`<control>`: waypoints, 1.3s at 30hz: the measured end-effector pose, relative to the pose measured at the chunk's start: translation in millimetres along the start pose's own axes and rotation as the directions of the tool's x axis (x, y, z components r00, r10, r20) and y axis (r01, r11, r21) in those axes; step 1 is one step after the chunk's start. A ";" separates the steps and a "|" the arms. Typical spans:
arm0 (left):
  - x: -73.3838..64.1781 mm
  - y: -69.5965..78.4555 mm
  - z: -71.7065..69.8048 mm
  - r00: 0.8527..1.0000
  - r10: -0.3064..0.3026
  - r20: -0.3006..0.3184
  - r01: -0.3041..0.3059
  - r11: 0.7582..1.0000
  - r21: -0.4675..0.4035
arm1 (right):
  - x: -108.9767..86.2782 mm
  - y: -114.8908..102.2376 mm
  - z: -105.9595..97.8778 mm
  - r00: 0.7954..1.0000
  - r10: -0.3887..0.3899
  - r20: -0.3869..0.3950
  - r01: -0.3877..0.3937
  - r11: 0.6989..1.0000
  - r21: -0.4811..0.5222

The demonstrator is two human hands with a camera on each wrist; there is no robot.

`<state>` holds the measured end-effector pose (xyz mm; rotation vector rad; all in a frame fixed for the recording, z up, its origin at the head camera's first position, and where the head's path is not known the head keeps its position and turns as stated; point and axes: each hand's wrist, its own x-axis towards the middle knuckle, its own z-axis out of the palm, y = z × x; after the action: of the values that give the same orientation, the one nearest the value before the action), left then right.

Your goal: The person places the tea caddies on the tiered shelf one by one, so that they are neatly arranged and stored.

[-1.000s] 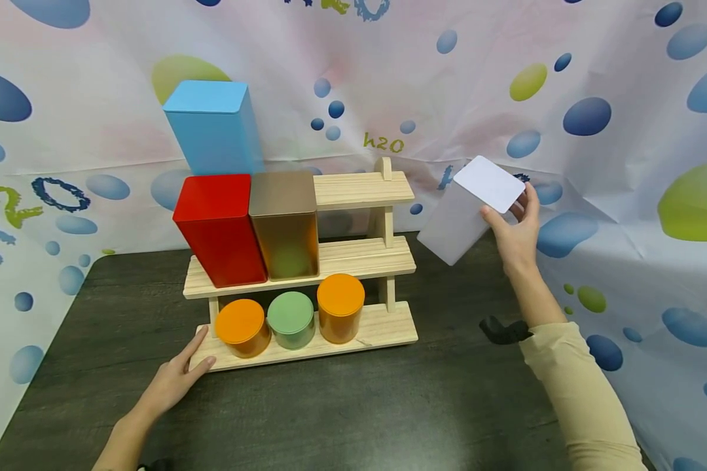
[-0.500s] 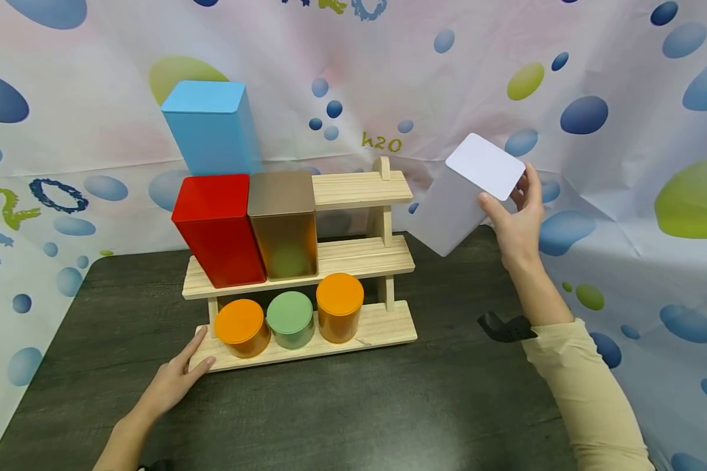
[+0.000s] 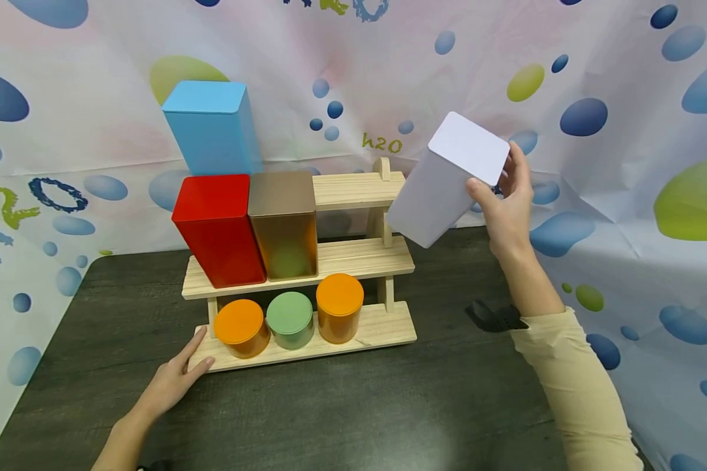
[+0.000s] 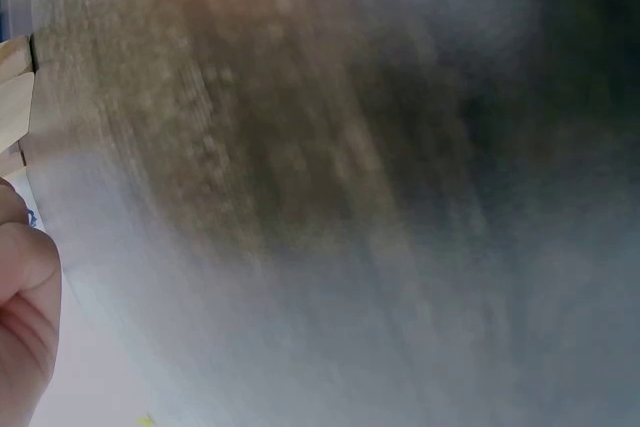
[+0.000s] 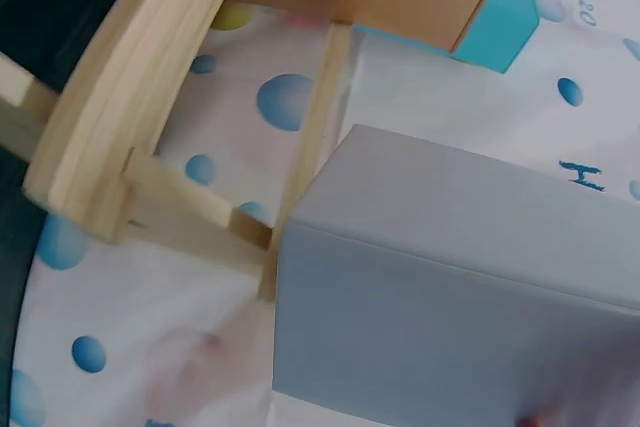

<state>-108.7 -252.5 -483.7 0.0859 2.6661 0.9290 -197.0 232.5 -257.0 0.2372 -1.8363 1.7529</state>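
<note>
My right hand (image 3: 511,212) grips a tall white box-shaped tin (image 3: 427,196) near its lid, thumb on the near side and fingers at the far side. The tin is tilted, its lower end overlapping the shelf's right end in the head view. In the right wrist view the tin (image 5: 450,317) fills the lower right. My left hand (image 3: 167,384) holds the front left corner of a three-tier wooden shelf (image 3: 383,327). A red tin (image 3: 220,235) and a gold-brown tin (image 3: 285,242) stand side by side on the middle tier. A light blue tin (image 3: 218,140) stands on the top tier.
Two orange-lidded round jars (image 3: 340,307) flank a green round jar (image 3: 291,320) on the bottom tier. The shelf stands on a dark wood-grain table (image 3: 306,412). Behind it hangs a bubble-patterned sheet (image 3: 624,261). The left wrist view is mostly blurred.
My right hand has moved the white tin up and to the left, toward the shelf's top right end. My left hand, the shelf and the things on it have stayed put.
</note>
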 end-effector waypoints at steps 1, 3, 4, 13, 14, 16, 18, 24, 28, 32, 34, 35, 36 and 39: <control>0.0 0.0 -0.2 1.000 0.001 -0.001 -0.001 1.000 0.001 | 0.7 -0.7 2.1 1.000 -0.009 0.005 0.009 1.000 0.012; 0.1 0.1 -0.6 1.000 0.004 -0.001 -0.004 1.000 0.005 | 2.0 -2.5 6.4 1.000 -0.018 0.016 0.017 0.999 0.028; -0.2 0.2 -0.7 1.000 0.003 -0.001 -0.003 1.000 0.005 | 2.9 -3.2 8.6 1.000 -0.019 0.022 0.018 0.999 0.037; 1.1 0.0 -1.7 1.000 -0.015 0.017 0.015 1.000 0.006 | 13.4 -4.0 32.1 0.997 -0.036 0.071 0.032 0.998 0.060; 0.9 0.0 -1.6 1.000 -0.019 0.019 0.019 1.000 0.005 | 14.3 -3.7 34.6 0.997 -0.028 0.077 0.023 0.998 0.059; 1.2 0.1 -1.4 0.999 -0.023 0.024 0.023 1.000 0.003 | 15.4 -2.6 39.1 0.996 -0.014 0.091 0.010 0.999 0.046; 0.8 0.1 -0.9 0.999 -0.024 0.024 0.024 1.000 -0.003 | 16.2 -1.2 43.4 0.995 -0.004 0.104 0.000 0.999 0.035; 1.0 0.2 -0.2 1.000 -0.016 0.011 0.016 1.000 -0.003 | 16.5 5.0 53.2 0.990 0.003 0.142 -0.007 1.000 0.026; 0.6 0.4 -0.7 1.000 -0.021 0.016 0.021 1.000 -0.005 | 17.4 8.2 59.7 0.987 0.013 0.162 -0.013 1.000 0.001; -0.4 0.6 -0.9 1.000 -0.024 0.014 0.025 1.000 -0.012 | 18.5 9.4 66.1 0.983 0.021 0.184 -0.017 1.000 -0.025; -0.2 0.4 -0.7 1.000 -0.024 0.008 0.024 1.000 -0.012 | 19.0 9.5 69.1 0.980 0.027 0.195 -0.022 0.999 -0.025; 0.3 0.3 -0.6 1.000 -0.023 0.005 0.023 1.000 -0.009 | 19.1 9.5 70.1 0.980 0.032 0.198 -0.027 0.999 -0.025; 0.8 0.1 -0.4 1.000 -0.022 0.003 0.022 1.000 -0.006 | 19.2 9.5 71.1 0.979 0.037 0.199 -0.032 0.999 -0.027; 1.8 -0.7 -0.2 1.000 -0.020 0.000 0.020 1.000 -0.002 | 19.4 9.5 73.2 0.979 0.046 0.200 -0.042 0.999 -0.023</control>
<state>-110.4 -252.9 -484.5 0.0586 2.6607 0.9253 -238.4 168.7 -252.4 0.3812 -2.0127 1.7965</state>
